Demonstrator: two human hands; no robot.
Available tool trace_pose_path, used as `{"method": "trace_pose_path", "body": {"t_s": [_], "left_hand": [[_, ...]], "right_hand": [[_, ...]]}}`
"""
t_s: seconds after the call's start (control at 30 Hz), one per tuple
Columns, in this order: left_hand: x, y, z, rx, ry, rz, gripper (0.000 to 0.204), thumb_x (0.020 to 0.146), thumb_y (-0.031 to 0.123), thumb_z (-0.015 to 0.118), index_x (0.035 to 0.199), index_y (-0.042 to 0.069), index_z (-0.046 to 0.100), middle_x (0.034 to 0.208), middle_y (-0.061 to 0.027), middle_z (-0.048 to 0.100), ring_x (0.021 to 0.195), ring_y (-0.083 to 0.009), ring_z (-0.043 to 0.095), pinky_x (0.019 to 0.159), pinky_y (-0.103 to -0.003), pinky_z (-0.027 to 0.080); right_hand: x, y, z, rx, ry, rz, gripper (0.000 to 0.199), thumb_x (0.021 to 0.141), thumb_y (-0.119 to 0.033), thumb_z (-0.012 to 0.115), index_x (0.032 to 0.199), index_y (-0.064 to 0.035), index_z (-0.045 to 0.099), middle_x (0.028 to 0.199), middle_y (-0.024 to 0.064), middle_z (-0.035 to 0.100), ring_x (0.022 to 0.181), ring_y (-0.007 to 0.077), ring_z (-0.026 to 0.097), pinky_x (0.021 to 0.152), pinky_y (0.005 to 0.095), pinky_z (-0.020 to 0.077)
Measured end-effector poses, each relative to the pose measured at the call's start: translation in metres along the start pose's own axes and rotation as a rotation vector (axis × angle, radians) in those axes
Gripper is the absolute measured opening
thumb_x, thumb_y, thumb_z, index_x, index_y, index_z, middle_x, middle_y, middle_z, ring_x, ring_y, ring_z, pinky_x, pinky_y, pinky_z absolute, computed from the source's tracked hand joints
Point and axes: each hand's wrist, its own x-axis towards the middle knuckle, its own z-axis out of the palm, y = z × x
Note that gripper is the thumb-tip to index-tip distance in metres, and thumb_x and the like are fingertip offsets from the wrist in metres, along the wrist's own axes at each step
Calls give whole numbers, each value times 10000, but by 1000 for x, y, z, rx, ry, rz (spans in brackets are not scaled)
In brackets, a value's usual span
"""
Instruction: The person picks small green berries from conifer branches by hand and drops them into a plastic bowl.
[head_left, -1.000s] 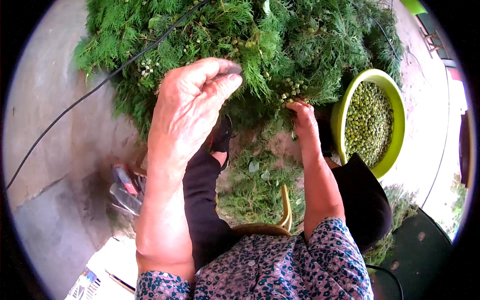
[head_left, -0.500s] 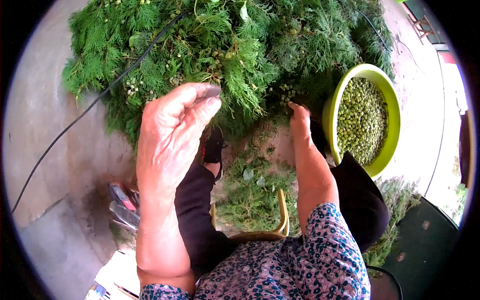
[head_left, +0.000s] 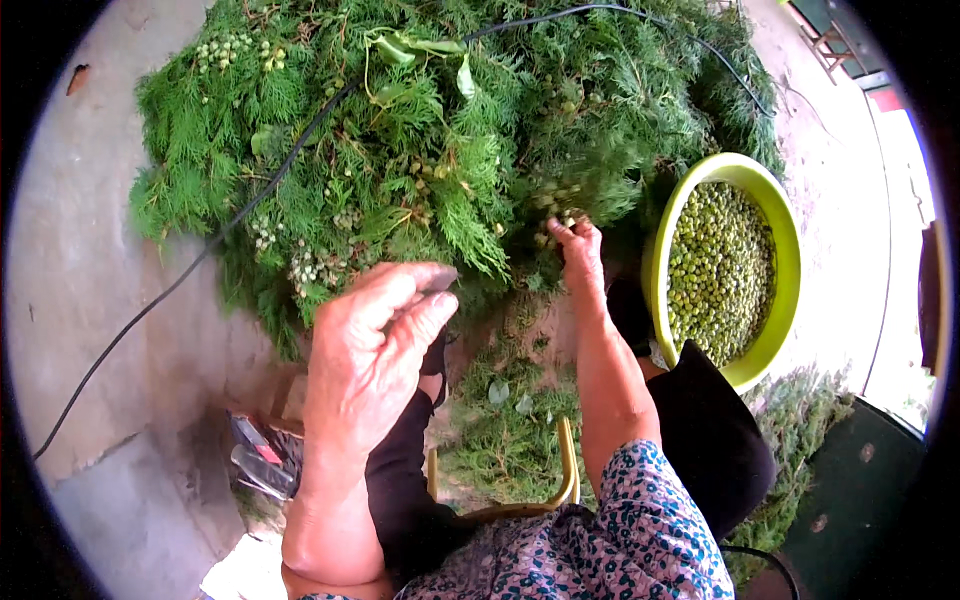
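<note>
A large heap of green cypress-like branches (head_left: 400, 110) with clusters of small pale green cones lies ahead of me. My right hand (head_left: 582, 252) is at the heap's near right side, fingers closed on a cone-bearing sprig (head_left: 565, 205) whose foliage is blurred by motion. My left hand (head_left: 375, 350) is raised in front of the heap's near edge. Its fingers are curled, thumb close to the darkened fingertips; anything between them is hidden. To the right of my right hand, a yellow-green basin (head_left: 787, 290) holds many loose green cones (head_left: 722, 265).
Across the heap and down the left floor runs a black cable (head_left: 200, 255). Cut sprigs (head_left: 495, 430) litter the floor between my legs, around a yellowish curved frame (head_left: 568, 460). Left of my left forearm lies a clear plastic item (head_left: 262, 468). My dark-clad knee (head_left: 715, 430) is beside the basin.
My right hand has shifted slightly left and now grips a sprig, its foliage moving. My left hand sits lower and a little to the right, fingers still curled. The whole view has tilted up slightly.
</note>
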Motion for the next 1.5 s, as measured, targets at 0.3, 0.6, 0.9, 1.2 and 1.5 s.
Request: {"method": "trace_pose_path", "body": {"t_s": [0.3, 0.6, 0.9, 1.2, 1.5], "left_hand": [[2, 16, 4, -60, -68, -140, 177, 792, 76, 619, 938, -23, 610, 842, -51, 605, 753, -94, 556, 682, -216, 436], [5, 12, 7, 17, -55, 42, 168, 795, 40, 600, 932, -56, 592, 859, -126, 620, 722, -145, 593, 645, -233, 470], [9, 14, 7, -40, -59, -34, 202, 798, 97, 612, 941, -44, 600, 840, -85, 622, 755, -128, 579, 698, -238, 451], [5, 7, 2, -97, -16, -74, 191, 813, 94, 600, 956, -33, 600, 843, -44, 629, 756, -93, 568, 688, -214, 443], [6, 8, 10, -568, 172, -138, 185, 825, 82, 565, 993, 15, 602, 905, -58, 636, 780, -106, 573, 676, -213, 444]], "right_hand": [[62, -6, -40, -912, 519, -385, 155, 623, -46, 508, 725, 38, 588, 719, 223, 590, 637, 349, 579, 617, 391, 461], [49, -38, -17, -797, 541, -852, 190, 743, 23, 497, 921, 37, 562, 723, 144, 571, 584, 266, 573, 559, 313, 471], [89, -105, 52, 165, 39, 93, 164, 827, -111, 572, 955, -18, 528, 822, 71, 560, 556, 192, 521, 467, 293, 450], [34, -167, 46, 224, -27, -29, 114, 775, -62, 620, 866, -35, 556, 664, 12, 507, 507, 112, 454, 445, 242, 371], [-62, -189, 86, 397, -345, 28, 148, 827, -62, 570, 967, -85, 528, 731, -28, 501, 539, 95, 441, 472, 221, 376]]}}
